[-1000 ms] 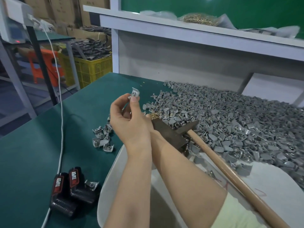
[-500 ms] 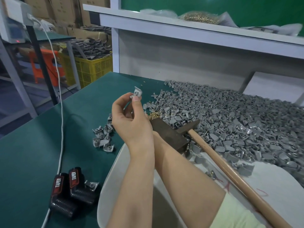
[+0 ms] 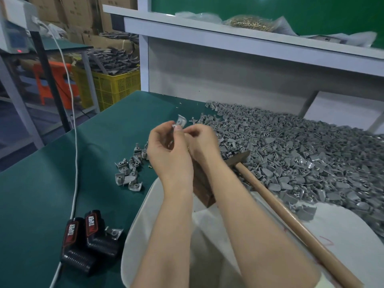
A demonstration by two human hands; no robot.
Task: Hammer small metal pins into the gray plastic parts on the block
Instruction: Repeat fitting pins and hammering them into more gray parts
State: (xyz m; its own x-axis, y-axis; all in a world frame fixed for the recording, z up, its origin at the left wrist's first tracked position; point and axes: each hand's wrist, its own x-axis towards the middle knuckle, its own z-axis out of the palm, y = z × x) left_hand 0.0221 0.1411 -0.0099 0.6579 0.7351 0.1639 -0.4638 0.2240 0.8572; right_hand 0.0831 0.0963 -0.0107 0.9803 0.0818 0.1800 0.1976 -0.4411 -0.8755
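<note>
Now, above the bench: my left hand [image 3: 166, 154] pinches one gray plastic part [image 3: 181, 121] between thumb and fingertips, raised clear of the green mat [image 3: 52, 183]. My right hand [image 3: 199, 140] meets it with its fingers curled tight at the part's edge. Whether they hold a pin I cannot tell, as it would be too small to show.

I judge the part very light, stiff and smooth-shelled, so it could slip or twist under a loose pinch. It is best held by its flat side walls, leaving the socket free. A pin would be lighter still and easily dropped into the heap.

The wooden block [image 3: 204, 190] sits under my wrists, with no part on it that I can see. The hammer [image 3: 291, 221] lies unheld just beside my right forearm, its head [image 3: 236, 159] at the heap's edge.

A deep heap of gray parts [image 3: 291, 152] covers the right of the bench, and a small cluster [image 3: 131, 171] lies on the mat to the left. A white sack [image 3: 141, 215] opens at the near edge. Two black battery packs [image 3: 89, 240] and a white cable [image 3: 72, 142] sit on the left. A bag of brass pins [image 3: 247, 22] rests on the shelf above. A yellow crate [image 3: 116, 86] and cartons stand in the room beyond.
</note>
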